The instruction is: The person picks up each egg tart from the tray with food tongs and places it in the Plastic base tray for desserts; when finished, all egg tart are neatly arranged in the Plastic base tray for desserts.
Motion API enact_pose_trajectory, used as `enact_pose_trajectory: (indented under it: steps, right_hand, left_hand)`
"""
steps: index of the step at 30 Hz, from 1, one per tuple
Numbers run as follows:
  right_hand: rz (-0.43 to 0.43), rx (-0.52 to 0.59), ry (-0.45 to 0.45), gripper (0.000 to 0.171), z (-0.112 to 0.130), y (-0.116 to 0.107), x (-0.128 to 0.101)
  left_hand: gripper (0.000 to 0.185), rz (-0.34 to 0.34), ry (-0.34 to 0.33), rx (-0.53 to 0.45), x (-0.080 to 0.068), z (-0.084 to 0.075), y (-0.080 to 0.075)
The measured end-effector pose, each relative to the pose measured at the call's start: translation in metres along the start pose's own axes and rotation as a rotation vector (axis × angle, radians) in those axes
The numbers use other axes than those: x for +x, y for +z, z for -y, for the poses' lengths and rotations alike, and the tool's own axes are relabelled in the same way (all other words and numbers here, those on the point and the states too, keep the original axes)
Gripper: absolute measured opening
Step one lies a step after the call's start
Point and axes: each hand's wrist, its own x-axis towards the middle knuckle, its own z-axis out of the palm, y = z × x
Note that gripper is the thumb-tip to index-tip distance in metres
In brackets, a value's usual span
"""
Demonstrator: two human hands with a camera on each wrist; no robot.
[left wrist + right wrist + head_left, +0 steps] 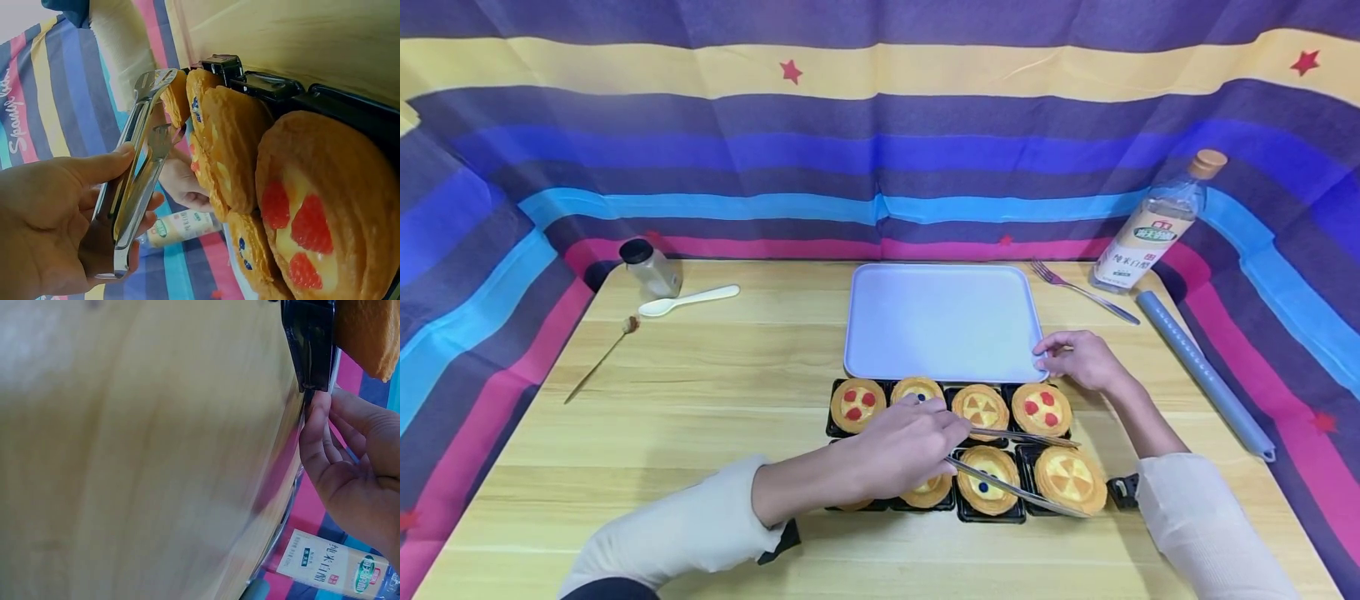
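My left hand grips metal tongs, which reach right over a black tray of round tarts. The tong arms stand apart on either side of the near right tart, which has a yellow pattern. In the left wrist view the left hand has its thumb and fingers wrapped round the tongs, beside the tarts. My right hand rests its fingertips on the near right corner of the white tray, which has nothing on it.
A black-lidded jar, a white spoon and a thin wooden stick lie far left. A fork, a vinegar bottle and a grey roll sit at the right. Striped cloth walls surround the wooden table.
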Motion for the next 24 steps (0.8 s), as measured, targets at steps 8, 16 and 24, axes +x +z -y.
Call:
enact_pose_trajectory:
  steps: [8,16,24]
  right_hand:
    - [-0.009,-0.008,-0.004,0.025,0.0005,0.0,0.0]
    - [-0.013,0.019,-0.003,0.025,0.0002,0.0012,0.0008]
    - [-0.001,0.009,0.004,0.025,-0.0012,0.0008,0.001]
  left_hand:
    - [0.04,0.017,-0.024,0.044,0.0044,-0.0012,0.0061]
    - [0.045,0.028,-0.014,0.088,0.0065,-0.0009,0.0094]
    - [0.051,0.07,-0.047,0.042,-0.0011,0.0001,0.0056]
